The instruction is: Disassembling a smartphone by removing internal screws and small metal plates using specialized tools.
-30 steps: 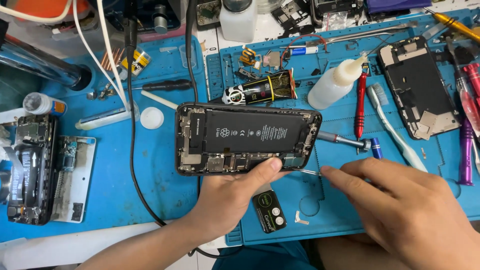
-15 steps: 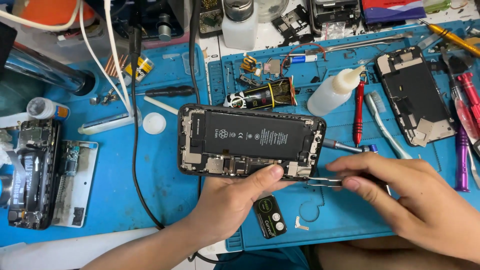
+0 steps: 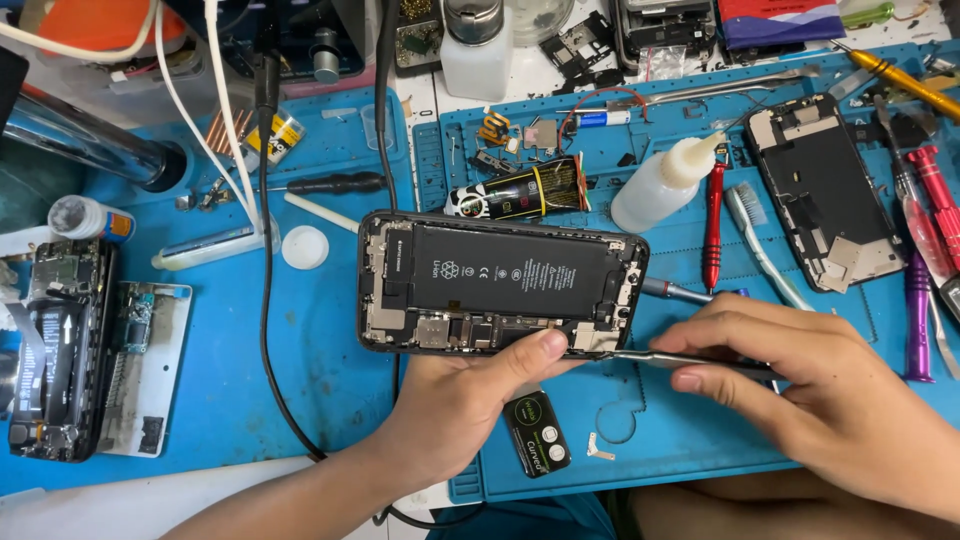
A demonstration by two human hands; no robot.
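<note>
An opened phone (image 3: pixel 500 282) lies sideways on the blue work mat (image 3: pixel 330 390), its black battery and circuit board exposed. My left hand (image 3: pixel 470 400) steadies it from the near edge, thumb pressed on the phone's lower rim. My right hand (image 3: pixel 800 385) pinches a pair of metal tweezers (image 3: pixel 670 357), whose tips reach the phone's lower right corner near the board.
A detached phone screen (image 3: pixel 825 195) lies at the right beside red and purple screwdrivers (image 3: pixel 712 225), a toothbrush and a white squeeze bottle (image 3: pixel 660 185). A loose battery (image 3: pixel 520 190) sits behind the phone. Another dismantled device (image 3: pixel 60 350) rests at the left; black cables cross the mat.
My right hand picked up the tweezers and moved left, bringing their tips to the phone's lower right corner. The left hand kept its hold on the phone.
</note>
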